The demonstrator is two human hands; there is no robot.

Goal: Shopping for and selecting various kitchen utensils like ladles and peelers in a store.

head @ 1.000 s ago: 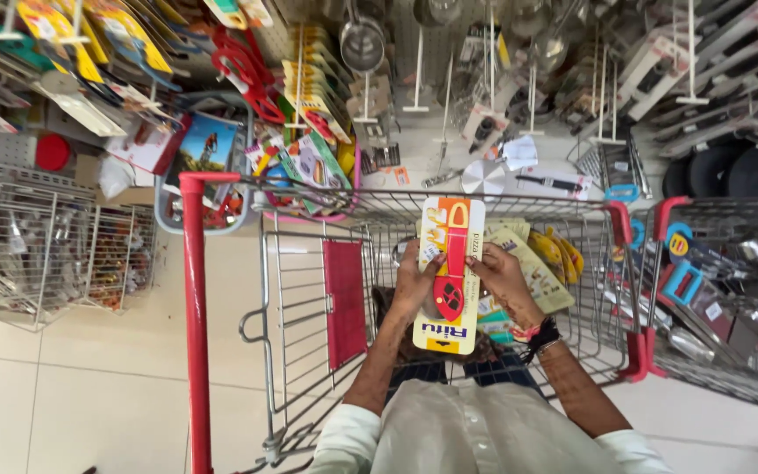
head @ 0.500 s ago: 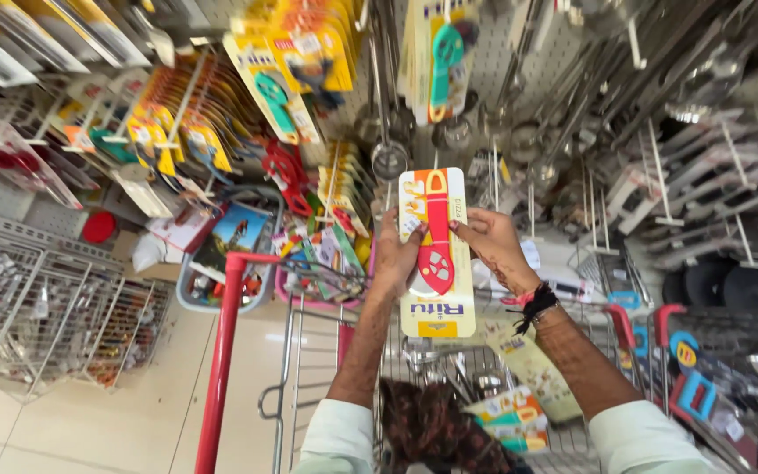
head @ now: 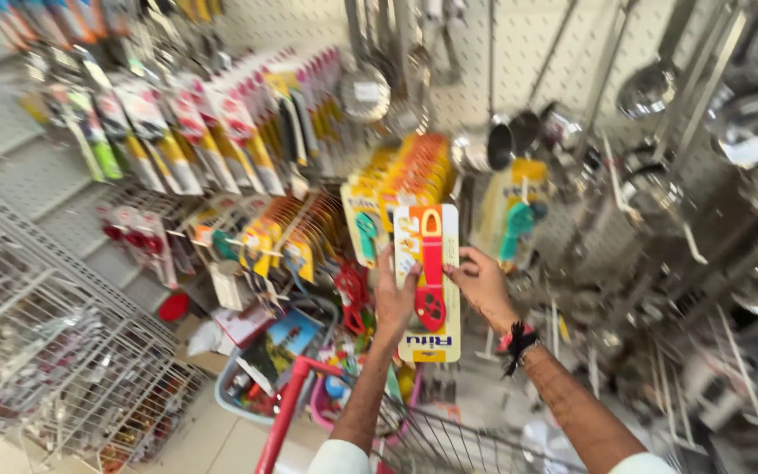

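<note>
Head view: white pegboard wall (head: pixel 519 79) fills the top and background, hung with rows of carded kitchen tools. Left side, white wire-grid racks (head: pixel 54 351) slope down toward the floor. Right side, a blurred cluster of shiny steel ladles and strainers (head: pixel 660 96) on hooks; details not readable there.

Bottom centre, the red-framed wire shopping cart (head: pixel 396 434), only its handle corner and part of the basket in view. Beyond it, a light blue plastic basket (head: pixel 261 386) on the floor with mixed packets inside.

On the pegboard just behind my hands: a stack of yellow-and-orange carded tools (head: pixel 401 180), and beside it a card with a teal-handled tool (head: pixel 515 219).

The item: a tall white-orange-yellow card carrying a red-handled kitchen tool (head: pixel 427 281), held upright in the air in front of the pegboard, above the cart, close to the yellow-and-orange stack but whether it touches a hook I cannot tell.

My left hand (head: pixel 394 294) grips the card's left edge, fingers wrapped on the front, thumb side behind. My right hand (head: pixel 482 283) pinches the right edge, fingertips on the card. Black-and-red band (head: pixel 517 341) on my right wrist. Both grips closed on the card.
</note>
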